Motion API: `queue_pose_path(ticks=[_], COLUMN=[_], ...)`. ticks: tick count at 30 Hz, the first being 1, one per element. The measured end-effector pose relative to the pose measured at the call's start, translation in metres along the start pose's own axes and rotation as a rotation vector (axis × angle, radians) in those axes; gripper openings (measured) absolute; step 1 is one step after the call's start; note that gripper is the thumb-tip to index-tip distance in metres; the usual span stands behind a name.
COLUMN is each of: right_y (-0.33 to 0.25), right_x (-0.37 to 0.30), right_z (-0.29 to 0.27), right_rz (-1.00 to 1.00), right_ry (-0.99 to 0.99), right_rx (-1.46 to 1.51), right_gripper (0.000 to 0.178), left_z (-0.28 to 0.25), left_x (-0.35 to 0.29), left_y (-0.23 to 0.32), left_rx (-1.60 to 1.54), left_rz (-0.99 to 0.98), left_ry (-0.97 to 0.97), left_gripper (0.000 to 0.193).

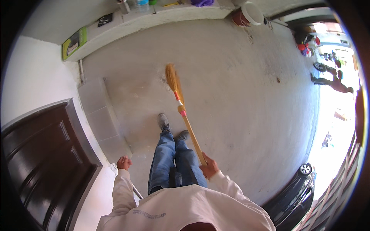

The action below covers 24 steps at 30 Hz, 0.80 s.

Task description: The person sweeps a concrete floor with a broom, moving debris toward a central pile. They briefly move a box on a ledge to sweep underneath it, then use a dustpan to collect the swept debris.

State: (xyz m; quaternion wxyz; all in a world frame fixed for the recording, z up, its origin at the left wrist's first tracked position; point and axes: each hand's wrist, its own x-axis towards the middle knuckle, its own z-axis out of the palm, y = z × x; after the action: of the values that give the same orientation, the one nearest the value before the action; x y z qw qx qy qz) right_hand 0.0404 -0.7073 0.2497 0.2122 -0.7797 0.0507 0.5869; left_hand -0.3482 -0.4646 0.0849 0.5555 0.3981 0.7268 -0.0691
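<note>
Grey concrete floor (246, 77) spreads ahead, a dark wooden door (46, 161) at left. Right hand (209, 166) has its fingers clamped on the broom (183, 111) handle, bristles resting far ahead on the floor. Left hand (123, 163) hangs loosely curled, holding nothing.

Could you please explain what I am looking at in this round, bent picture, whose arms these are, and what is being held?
There is one picture, taken by a wide fisheye camera worn on a person's head and looking down, which is why straight edges curve near the rim. The white sleeves and blue jeans belong to the wearer. The right hand grips the wooden handle of a straw broom, whose bristles rest on the grey concrete floor ahead of the shoes. The left hand holds nothing, loosely curled and hanging beside the tiled step. A dark wooden door stands on the left, a ledge with bottles runs along the top, and a dark car sits at lower right.
</note>
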Motion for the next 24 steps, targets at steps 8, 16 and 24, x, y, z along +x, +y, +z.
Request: queue_pose_path(ticks=[8,16,24], right_y=[-0.076,-0.19,-0.105], right_x=[-0.052,0.169,0.216], right_z=[-0.005,0.125,0.094], right_rz=[-0.135,-0.199,0.13], right_ry=[-0.252,-0.623,-0.608], right_rx=[0.003,0.624,1.108], right_gripper=[0.072,0.019,0.021], left_z=[-0.02,-0.042,-0.05], left_x=[-0.007,-0.014,-0.034], left_y=[-0.048,-0.022,-0.017], left_rx=[-0.009,0.032,0.039], left_rz=[-0.203,-0.131,-0.184], left_ry=[0.013,0.033,0.071], left_gripper=[0.029,0.031,0.033])
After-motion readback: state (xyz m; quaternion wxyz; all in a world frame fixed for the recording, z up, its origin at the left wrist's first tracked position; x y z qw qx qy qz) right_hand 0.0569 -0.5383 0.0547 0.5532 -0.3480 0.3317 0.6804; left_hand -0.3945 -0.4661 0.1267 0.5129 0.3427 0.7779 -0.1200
